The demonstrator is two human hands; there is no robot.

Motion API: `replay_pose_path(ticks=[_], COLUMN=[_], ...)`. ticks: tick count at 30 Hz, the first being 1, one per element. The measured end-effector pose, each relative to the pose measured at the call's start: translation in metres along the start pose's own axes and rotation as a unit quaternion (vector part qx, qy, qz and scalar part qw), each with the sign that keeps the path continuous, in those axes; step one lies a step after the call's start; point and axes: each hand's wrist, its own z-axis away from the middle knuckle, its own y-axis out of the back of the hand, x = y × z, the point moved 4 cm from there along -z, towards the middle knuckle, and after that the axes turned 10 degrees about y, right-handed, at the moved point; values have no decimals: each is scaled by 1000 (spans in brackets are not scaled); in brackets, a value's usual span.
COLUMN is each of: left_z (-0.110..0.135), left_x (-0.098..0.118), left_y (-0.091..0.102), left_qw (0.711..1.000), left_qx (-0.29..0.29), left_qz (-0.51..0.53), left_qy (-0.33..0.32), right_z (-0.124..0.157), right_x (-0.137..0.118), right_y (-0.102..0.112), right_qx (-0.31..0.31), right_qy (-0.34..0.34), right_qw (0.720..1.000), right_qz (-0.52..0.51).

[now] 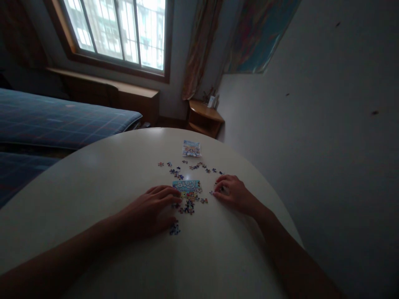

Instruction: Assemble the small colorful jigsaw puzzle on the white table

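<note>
A partly joined jigsaw puzzle point(187, 187) lies on the round table, with a blue strip and white lettering along its far side. My left hand point(156, 207) rests at its left edge, fingers stretched out and fingertips touching the pieces there. Near that thumb is a small cluster of bluish puzzle pieces point(175, 228). To the right of the puzzle, my right hand point(232, 193) is bent low over the tabletop, with a gap between thumb and forefinger. A small puzzle piece point(211, 192) sits by its thumb tip; dark bits under its fingers are partly hidden.
Loose puzzle pieces point(177, 172) are scattered beyond the puzzle. Behind them lies a small printed packet point(191, 148). The white round table point(118, 166) has a bare wall point(311, 145) on its right and a plaid mattress point(62, 116) on its left.
</note>
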Motion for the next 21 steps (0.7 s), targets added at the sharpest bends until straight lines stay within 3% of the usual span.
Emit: replay_pose_path(ticks=[7,15,21], left_z=[0,-2,-2], left_x=[-8,-13,-12], left_y=[-7,-10,-9], left_qw=[999,997,995], left_qx=[16,40,47], left_qz=[-43,-48,-56], left_qy=[21,45,62], right_z=[-10,-18,-17], right_x=[6,-2,1], right_y=[-15,-28,-22], right_qx=[79,18,80], right_qy=[3,2,59], right_qw=[997,1000,995], right_qz=[17,25,-31])
